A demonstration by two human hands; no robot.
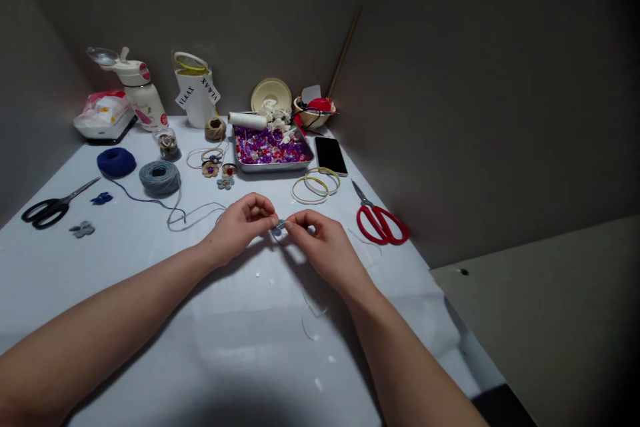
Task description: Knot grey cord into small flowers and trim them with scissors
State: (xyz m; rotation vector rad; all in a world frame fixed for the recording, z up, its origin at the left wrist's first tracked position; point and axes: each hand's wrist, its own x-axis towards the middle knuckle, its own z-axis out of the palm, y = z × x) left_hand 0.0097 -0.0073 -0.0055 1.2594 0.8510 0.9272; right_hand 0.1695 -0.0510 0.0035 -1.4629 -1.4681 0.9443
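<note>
White cloth (240, 347) covers the table under both forearms, and short white thread scraps (314, 310) lie on it, closest to the camera. Above them, at the middle of the frame, the left hand (242, 227) and the right hand (320, 247) come together. Both are closed, not spread, and their fingertips press from two sides on a very small grey-blue crochet piece (279, 228). This piece is between the hands, and the fingers hide most of it, so I cannot tell its long axis. Which hand is nearer or holds more of it is also hard to say. A thin grey thread (200, 207) lies on the cloth to the left of the left hand, and it leads toward a grey yarn ball (160, 177). To the right are red-handled scissors (380, 223), and at the left edge are black-handled scissors (47, 210). Farther, toward the top, a metal tray (273, 169) holds purple and red beads, with a black smartphone (331, 155) just beside it.
</note>
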